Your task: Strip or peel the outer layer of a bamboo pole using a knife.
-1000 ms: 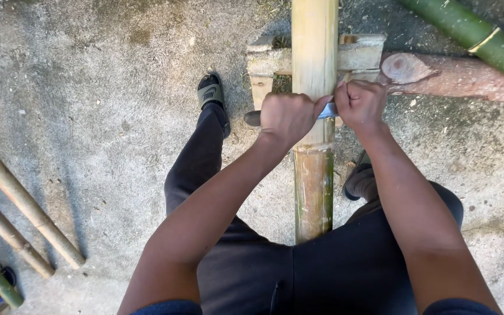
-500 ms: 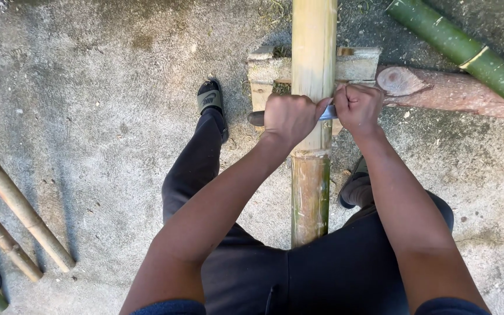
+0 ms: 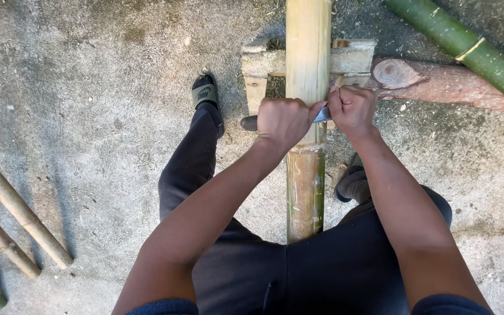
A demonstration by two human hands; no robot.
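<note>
Head view: hands (image 3: 316, 116) farther up bamboo pole (image 3: 307, 52).

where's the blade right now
In the head view, the blade lies across the pale bamboo pole at centre, gripped between the left hand and right hand, below the concrete block.

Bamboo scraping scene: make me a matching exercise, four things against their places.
Things:
1. left hand
2. right hand
3. green bamboo pole
4. cut log

Places:
A. lies at the top right corner
B. grips the blade's dark handle end, left of the pale bamboo pole
C. lies on the ground right of the wooden block
D. grips the blade right of the pale pole

Pairs: 1-B, 2-D, 3-A, 4-C
</note>
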